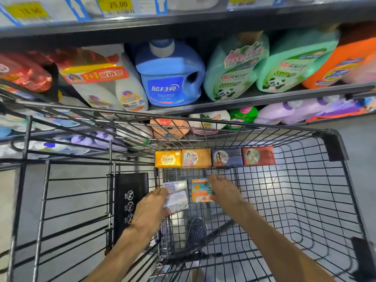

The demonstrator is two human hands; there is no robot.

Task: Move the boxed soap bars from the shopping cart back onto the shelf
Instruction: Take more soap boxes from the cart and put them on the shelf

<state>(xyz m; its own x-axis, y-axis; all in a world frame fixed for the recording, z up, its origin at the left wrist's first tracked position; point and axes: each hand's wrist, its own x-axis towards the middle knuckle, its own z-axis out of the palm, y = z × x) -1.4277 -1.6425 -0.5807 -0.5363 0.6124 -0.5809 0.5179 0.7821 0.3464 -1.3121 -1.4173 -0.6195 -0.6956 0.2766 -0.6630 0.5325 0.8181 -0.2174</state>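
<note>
Inside the wire shopping cart [305, 200] a row of boxed soaps lies along the far wall: a yellow box [167, 159], a tan box [196, 158], a dark blue box [227, 157] and a red box [258, 156]. Nearer to me, my left hand [151, 208] grips a white boxed soap [176, 201], with another white "Goat Soap" box [174, 185] just behind it. My right hand [223, 191] is closed on the right side of an orange-and-teal boxed soap [200, 190].
Shelves [223, 103] ahead carry large detergent jugs: blue [169, 74], green [236, 68], orange [343, 64]. Lower shelves hold purple and white bottles. The cart's folded child seat panel [130, 200] stands at my left. My shoe [196, 231] shows through the cart floor.
</note>
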